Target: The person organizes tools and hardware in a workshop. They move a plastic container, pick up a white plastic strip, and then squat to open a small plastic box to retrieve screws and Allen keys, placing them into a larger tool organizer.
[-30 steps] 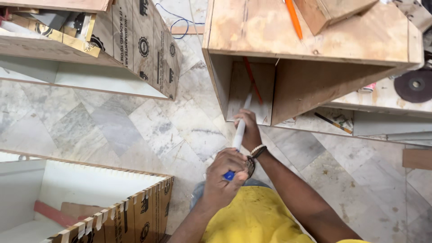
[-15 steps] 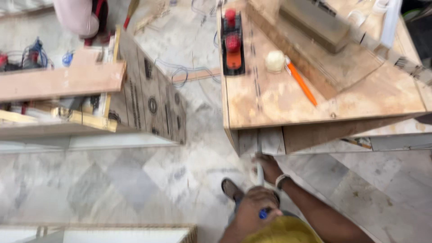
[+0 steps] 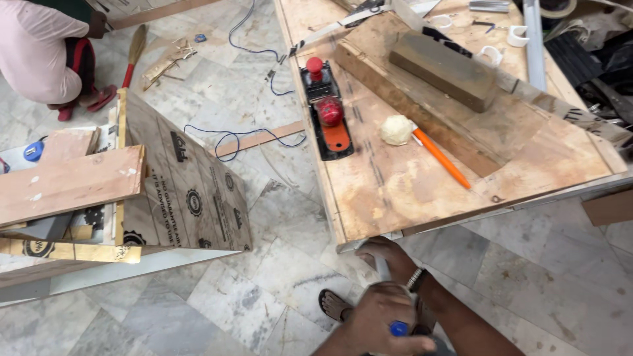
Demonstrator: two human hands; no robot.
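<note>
Both hands grip a slim white tube (image 3: 382,267) just under the near edge of the plywood worktop (image 3: 395,191) — left hand (image 3: 382,323) clenched low on its blue-tipped end, right hand (image 3: 389,254) closed around it higher up. On the worktop lie a red-knobbed hand plane (image 3: 326,118), a pale wad (image 3: 395,130) and an orange pencil (image 3: 442,158).

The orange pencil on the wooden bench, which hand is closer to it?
Right. The right hand rests at the bench's near edge, just below the orange pencil. The left hand is lower, gripping a blue-tipped tool.
</note>
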